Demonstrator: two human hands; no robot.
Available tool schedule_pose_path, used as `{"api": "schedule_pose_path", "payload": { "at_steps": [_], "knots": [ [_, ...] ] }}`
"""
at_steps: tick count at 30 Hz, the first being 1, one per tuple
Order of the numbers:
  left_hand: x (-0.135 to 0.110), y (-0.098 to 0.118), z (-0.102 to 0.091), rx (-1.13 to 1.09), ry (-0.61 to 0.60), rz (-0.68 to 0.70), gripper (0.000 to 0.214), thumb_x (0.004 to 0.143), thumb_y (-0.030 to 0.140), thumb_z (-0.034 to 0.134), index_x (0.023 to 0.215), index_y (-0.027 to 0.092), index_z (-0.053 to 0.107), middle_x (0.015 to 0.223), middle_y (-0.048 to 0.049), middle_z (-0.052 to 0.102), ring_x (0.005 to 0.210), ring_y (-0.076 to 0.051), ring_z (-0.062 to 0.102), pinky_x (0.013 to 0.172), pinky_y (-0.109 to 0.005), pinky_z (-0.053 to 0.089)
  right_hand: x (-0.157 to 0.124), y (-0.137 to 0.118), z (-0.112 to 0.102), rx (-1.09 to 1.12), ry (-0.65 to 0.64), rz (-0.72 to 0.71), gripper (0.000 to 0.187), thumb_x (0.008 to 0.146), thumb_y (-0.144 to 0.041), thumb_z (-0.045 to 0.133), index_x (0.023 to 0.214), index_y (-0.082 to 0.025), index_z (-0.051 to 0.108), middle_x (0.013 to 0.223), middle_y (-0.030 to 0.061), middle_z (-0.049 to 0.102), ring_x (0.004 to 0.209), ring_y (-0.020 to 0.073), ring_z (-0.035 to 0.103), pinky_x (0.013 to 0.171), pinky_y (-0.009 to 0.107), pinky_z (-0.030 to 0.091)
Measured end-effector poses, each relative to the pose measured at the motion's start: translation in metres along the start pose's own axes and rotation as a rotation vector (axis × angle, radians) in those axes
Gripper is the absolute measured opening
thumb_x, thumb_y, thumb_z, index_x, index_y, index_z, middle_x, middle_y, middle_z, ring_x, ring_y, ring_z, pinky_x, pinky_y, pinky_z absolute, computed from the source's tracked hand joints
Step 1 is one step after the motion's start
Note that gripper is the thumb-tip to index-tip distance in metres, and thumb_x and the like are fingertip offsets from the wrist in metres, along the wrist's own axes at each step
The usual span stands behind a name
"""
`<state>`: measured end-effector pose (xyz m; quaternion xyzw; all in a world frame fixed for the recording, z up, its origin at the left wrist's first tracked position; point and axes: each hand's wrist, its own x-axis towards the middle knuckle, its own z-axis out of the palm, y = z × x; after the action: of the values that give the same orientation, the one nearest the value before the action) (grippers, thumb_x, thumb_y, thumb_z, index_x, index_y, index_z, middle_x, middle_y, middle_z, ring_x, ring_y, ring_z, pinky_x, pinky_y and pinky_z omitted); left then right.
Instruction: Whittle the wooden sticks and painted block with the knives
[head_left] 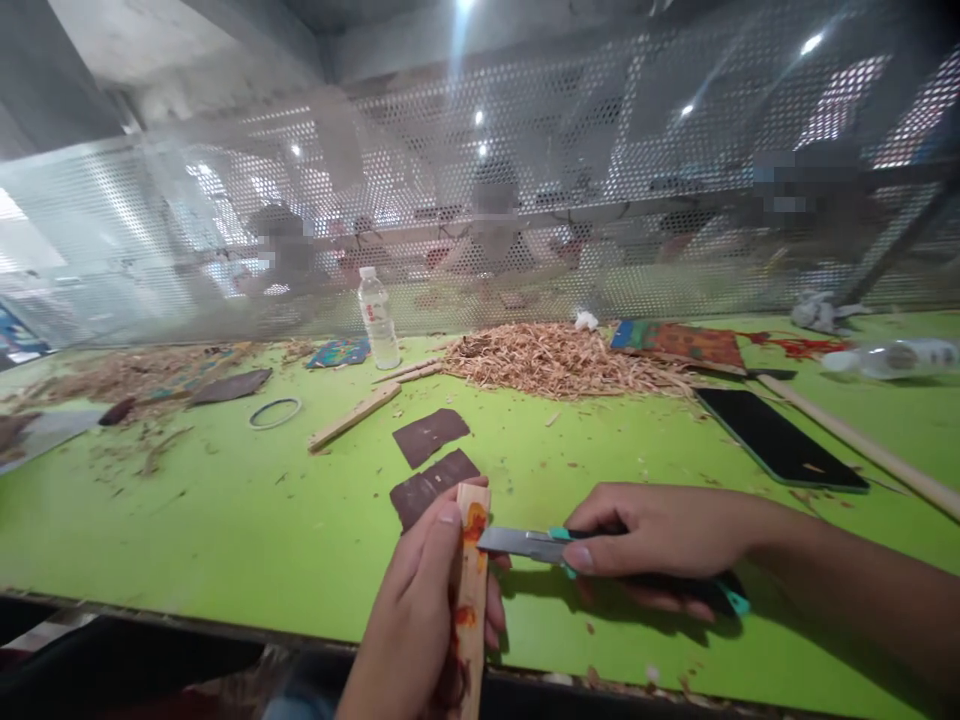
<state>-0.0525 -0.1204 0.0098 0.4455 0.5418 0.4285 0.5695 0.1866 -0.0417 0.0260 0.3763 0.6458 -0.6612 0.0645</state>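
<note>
My left hand (424, 610) is closed round a flat wooden stick (472, 590) with orange and red paint marks, held upright at the near edge of the green table (225, 520). My right hand (660, 545) grips a teal-and-black utility knife (525, 543); its metal blade tip points left and touches the stick's upper part. Two dark sandpaper pieces (431, 460) lie just beyond the stick.
A pile of wood shavings (555, 358) sits mid-table, with a water bottle (377, 318), a phone (780, 437), a long wooden rod (862, 445), a wooden strip (354, 414), a ring (274, 412) and painted boards around. Other people sit behind the perforated screen (525, 200).
</note>
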Motion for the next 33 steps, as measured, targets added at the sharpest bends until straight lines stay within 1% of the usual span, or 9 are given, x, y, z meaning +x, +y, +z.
{"api": "schedule_pose_path", "payload": {
  "at_steps": [5, 9, 12, 16, 19, 21, 24, 29, 33],
  "knots": [
    [0.009, -0.002, -0.004, -0.216, -0.055, -0.035, 0.058, 0.099, 0.060, 0.041, 0.128, 0.013, 0.059, 0.065, -0.0030, 0.068, 0.044, -0.013, 0.056, 0.043, -0.020, 0.045, 0.003, 0.005, 0.001, 0.172, 0.013, -0.160, 0.052, 0.088, -0.067, 0.066, 0.093, -0.016, 0.068, 0.050, -0.0062, 0.053, 0.034, 0.0055, 0.047, 0.036, 0.013, 0.040],
    [0.015, -0.003, -0.007, -0.335, -0.116, 0.019, 0.043, 0.098, 0.043, 0.046, 0.128, 0.014, 0.058, 0.089, -0.0075, 0.073, 0.048, -0.010, 0.056, 0.044, -0.018, 0.044, 0.007, 0.007, 0.007, 0.385, 0.164, -0.317, 0.044, 0.088, -0.055, 0.072, 0.108, -0.016, 0.068, 0.062, -0.0024, 0.061, 0.044, 0.0095, 0.060, 0.045, 0.018, 0.049],
    [0.012, -0.002, -0.008, -0.322, -0.162, 0.075, 0.040, 0.096, 0.031, 0.057, 0.133, 0.016, 0.055, 0.101, -0.0089, 0.075, 0.056, -0.009, 0.060, 0.051, -0.017, 0.047, 0.010, 0.008, 0.010, 0.446, 0.277, -0.380, 0.049, 0.085, -0.053, 0.075, 0.117, -0.017, 0.066, 0.069, -0.0016, 0.062, 0.049, 0.0098, 0.060, 0.047, 0.019, 0.048],
    [0.006, 0.002, 0.001, -0.402, -0.169, 0.152, 0.028, 0.101, 0.034, 0.058, 0.122, 0.015, 0.058, 0.118, -0.0126, 0.073, 0.064, -0.008, 0.064, 0.060, -0.016, 0.051, 0.016, 0.010, 0.012, 0.385, 0.437, -0.502, 0.052, 0.093, -0.063, 0.062, 0.115, -0.016, 0.067, 0.076, 0.0010, 0.063, 0.055, 0.0101, 0.058, 0.050, 0.020, 0.044],
    [0.003, 0.006, 0.018, -0.445, -0.139, 0.198, 0.028, 0.102, 0.037, 0.058, 0.121, 0.017, 0.056, 0.106, -0.0095, 0.075, 0.065, -0.010, 0.067, 0.060, -0.018, 0.053, 0.020, 0.011, 0.011, 0.378, 0.542, -0.563, 0.056, 0.099, -0.065, 0.048, 0.110, -0.014, 0.068, 0.076, 0.0027, 0.062, 0.059, 0.0128, 0.057, 0.053, 0.024, 0.044],
    [0.002, 0.008, 0.030, -0.422, -0.064, 0.251, 0.033, 0.101, 0.041, 0.059, 0.123, 0.017, 0.056, 0.093, -0.0054, 0.074, 0.059, -0.009, 0.065, 0.055, -0.017, 0.051, 0.021, 0.012, 0.009, 0.353, 0.588, -0.598, 0.055, 0.100, -0.064, 0.046, 0.107, -0.014, 0.069, 0.074, 0.0025, 0.061, 0.059, 0.0137, 0.055, 0.054, 0.025, 0.042],
    [0.003, 0.010, 0.041, -0.402, 0.029, 0.304, 0.040, 0.100, 0.047, 0.059, 0.128, 0.018, 0.055, 0.088, -0.0025, 0.071, 0.058, -0.009, 0.064, 0.054, -0.017, 0.050, 0.020, 0.011, 0.008, 0.281, 0.628, -0.663, 0.054, 0.101, -0.063, 0.045, 0.108, -0.015, 0.069, 0.076, 0.0023, 0.060, 0.063, 0.0142, 0.054, 0.057, 0.026, 0.041],
    [0.007, 0.002, 0.031, -0.374, 0.125, 0.280, 0.045, 0.095, 0.053, 0.065, 0.123, 0.020, 0.054, 0.082, 0.0015, 0.067, 0.054, -0.008, 0.058, 0.051, -0.016, 0.047, 0.019, 0.005, 0.018, 0.029, 0.704, -0.644, 0.050, 0.102, -0.061, 0.048, 0.109, -0.016, 0.068, 0.075, 0.0004, 0.056, 0.066, 0.0150, 0.053, 0.061, 0.027, 0.041],
    [0.005, -0.005, 0.016, -0.330, 0.177, 0.222, 0.053, 0.084, 0.044, 0.080, 0.126, 0.021, 0.056, 0.076, 0.0032, 0.065, 0.063, -0.010, 0.060, 0.060, -0.016, 0.049, 0.018, -0.001, 0.031, -0.284, 0.777, -0.655, 0.039, 0.104, -0.053, 0.051, 0.105, -0.019, 0.068, 0.089, 0.0045, 0.065, 0.082, 0.0183, 0.060, 0.074, 0.028, 0.047]
  ]
}}
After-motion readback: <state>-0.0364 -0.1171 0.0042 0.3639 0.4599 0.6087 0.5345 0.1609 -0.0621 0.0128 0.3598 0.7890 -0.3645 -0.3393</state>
